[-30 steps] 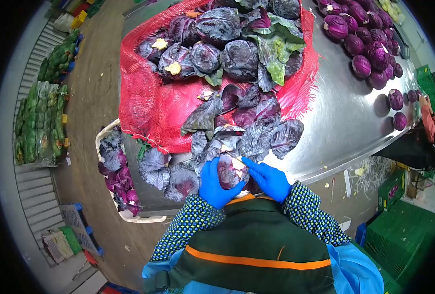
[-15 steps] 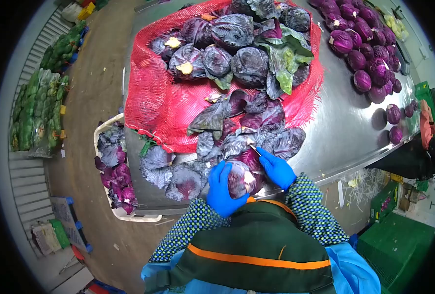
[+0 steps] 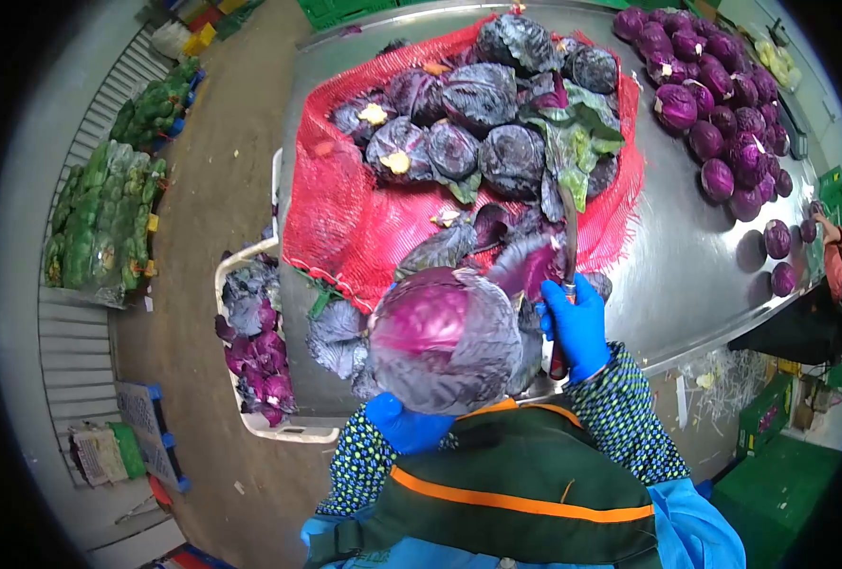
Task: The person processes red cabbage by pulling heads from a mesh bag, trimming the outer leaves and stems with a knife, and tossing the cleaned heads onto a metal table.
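Note:
My left hand [image 3: 408, 425], in a blue glove, holds a large red cabbage [image 3: 446, 339] from below, close to the camera. Part of the cabbage shows bright purple, the rest a dull outer leaf. My right hand [image 3: 577, 322], also gloved, grips a knife [image 3: 571, 232] with its blade pointing up and away, to the right of the cabbage. Behind them an open red mesh bag [image 3: 331, 223] holds several dark, untrimmed cabbages [image 3: 478, 97]. Loose outer leaves [image 3: 338, 334] lie on the metal table [image 3: 663, 237].
A white crate [image 3: 234, 356] of leaves stands left of the table. Many shiny purple cabbages [image 3: 717, 119] are heaped at the right. Another person's hand [image 3: 829, 229] shows at the far right edge. Green net sacks [image 3: 103, 223] stand along the left wall.
The cabbage in my left hand has come up closer to the camera and been turned. My right hand has moved right, and the knife blade now points away. The view has shifted.

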Motion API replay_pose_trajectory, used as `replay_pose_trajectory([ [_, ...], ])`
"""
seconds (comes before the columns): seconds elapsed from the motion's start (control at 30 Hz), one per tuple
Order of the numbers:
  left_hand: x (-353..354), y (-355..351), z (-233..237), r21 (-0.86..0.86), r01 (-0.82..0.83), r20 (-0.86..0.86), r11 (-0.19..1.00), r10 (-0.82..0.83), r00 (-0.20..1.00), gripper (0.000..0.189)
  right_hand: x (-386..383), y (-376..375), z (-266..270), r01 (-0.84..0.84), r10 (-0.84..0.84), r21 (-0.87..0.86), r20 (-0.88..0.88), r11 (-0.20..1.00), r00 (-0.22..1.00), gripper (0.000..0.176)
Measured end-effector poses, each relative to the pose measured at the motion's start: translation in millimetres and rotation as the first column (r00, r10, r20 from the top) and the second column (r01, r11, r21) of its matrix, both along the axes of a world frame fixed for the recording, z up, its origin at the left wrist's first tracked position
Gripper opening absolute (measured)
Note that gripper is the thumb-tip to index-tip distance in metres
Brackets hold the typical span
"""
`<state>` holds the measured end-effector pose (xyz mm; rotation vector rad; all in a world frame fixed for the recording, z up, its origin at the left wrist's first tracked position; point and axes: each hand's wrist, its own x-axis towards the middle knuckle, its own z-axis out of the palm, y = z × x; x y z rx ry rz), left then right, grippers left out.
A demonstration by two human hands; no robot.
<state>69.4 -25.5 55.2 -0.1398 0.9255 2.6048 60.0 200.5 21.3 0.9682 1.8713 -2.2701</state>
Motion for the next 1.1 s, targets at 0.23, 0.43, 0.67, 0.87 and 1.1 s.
replay_pose_trajectory([
  [0.23, -13.6, 23.4, 28.9, -0.320, -0.361, -0.397, 0.876, 0.222, 0.891, 0.101, 2.9, -17.6, 71.4, -0.388, 0.277, -0.424, -0.301, 0.819, 0.913, 0.072],
  [0.43, -36.5, 1.0, 71.9, -0.962, -0.150, -0.269, 0.227, -0.877, 0.399, 0.099, -11.0, 15.2, 43.6, -0.701, 0.669, -0.387, -0.239, 0.599, 0.704, 0.069],
  [0.67, 28.5, 5.7, -127.5, -0.924, 0.083, -0.088, 0.373, -0.418, 0.904, 0.106, 58.7, -1.9, -46.8, -0.291, 0.320, 0.256, -0.077, 0.922, 0.944, 0.042],
  [0.87, 29.5, 20.2, -100.4, -0.977, -0.027, -0.131, 0.211, -0.498, 0.857, 0.108, 88.1, -5.8, -16.3, -0.558, 0.656, 0.614, 0.087, 0.557, 0.750, 0.041],
  [1.1, 26.0, 28.7, -108.2, -0.980, -0.021, -0.113, 0.197, -0.467, 0.877, 0.107, 58.7, -19.7, -62.4, -0.495, 0.513, 0.479, 0.105, 0.725, 0.852, 0.040],
])
